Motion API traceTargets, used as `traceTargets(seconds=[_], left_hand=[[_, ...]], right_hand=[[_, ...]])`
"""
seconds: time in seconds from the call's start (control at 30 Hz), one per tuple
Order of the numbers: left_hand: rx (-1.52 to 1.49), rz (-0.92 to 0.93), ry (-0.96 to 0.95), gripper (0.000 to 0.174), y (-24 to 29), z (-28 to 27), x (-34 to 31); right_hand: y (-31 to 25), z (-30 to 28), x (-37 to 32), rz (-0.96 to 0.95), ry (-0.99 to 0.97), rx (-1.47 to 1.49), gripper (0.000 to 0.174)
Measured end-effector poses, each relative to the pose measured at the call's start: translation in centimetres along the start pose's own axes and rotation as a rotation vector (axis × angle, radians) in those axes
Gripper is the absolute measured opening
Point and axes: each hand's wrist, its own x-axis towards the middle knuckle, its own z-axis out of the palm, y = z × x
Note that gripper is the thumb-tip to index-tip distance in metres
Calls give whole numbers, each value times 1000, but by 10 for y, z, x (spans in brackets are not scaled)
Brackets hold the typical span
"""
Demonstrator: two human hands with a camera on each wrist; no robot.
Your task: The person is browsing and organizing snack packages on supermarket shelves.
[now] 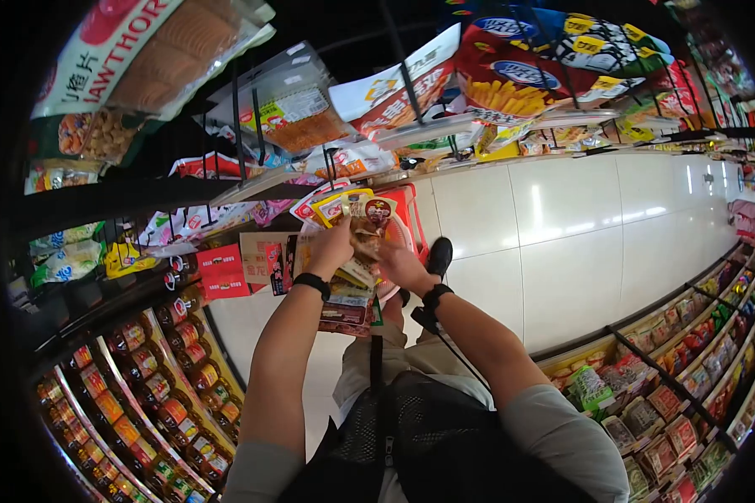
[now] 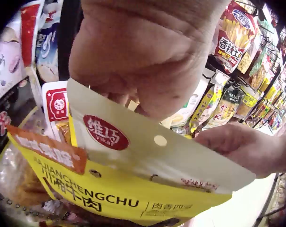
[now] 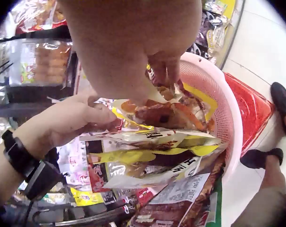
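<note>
My left hand [image 1: 334, 250] [image 2: 143, 56] curls its fingers at the top edge of a cream-topped snack packet [image 2: 143, 142]. A yellow packet [image 2: 110, 189] stands against it in the left wrist view. Across from it, my right hand [image 1: 403, 267] [image 3: 128, 47] has its fingers bent round a clear-fronted packet of brown food [image 3: 166, 116]; its fingertips are partly hidden. Several upright packets [image 3: 152, 156] lean together in a round pink basket [image 3: 230, 106], below both hands.
Hanging snack bags [image 1: 512, 75] line the rack above and ahead. Bottles [image 1: 176, 411] fill shelves at lower left, and packets [image 1: 663, 402] fill those at lower right. A red stool-like object [image 3: 251, 109] is beside the basket. Another person's shoe [image 1: 439, 256] is on the tiled floor [image 1: 562, 285].
</note>
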Motion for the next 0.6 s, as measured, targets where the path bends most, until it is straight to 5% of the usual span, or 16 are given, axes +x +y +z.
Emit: traceTargets(seconds=[0.17,0.43,0.53,0.6], left_hand=[[-132,237,7,30,-15,-10,-23],[-358,519,152,14,5,-37,-74],[-907,352,-54,17,26,-36,-101],[-1195,382,-230,35,40,-35,-120]], right_hand=[[-34,-22,-19,77,-176,209,29],[-99,-123,-33,73,-189,382,10],[-137,-171,-40,98,-102,544,9],[-137,-184,-47,132,-40,490,9]])
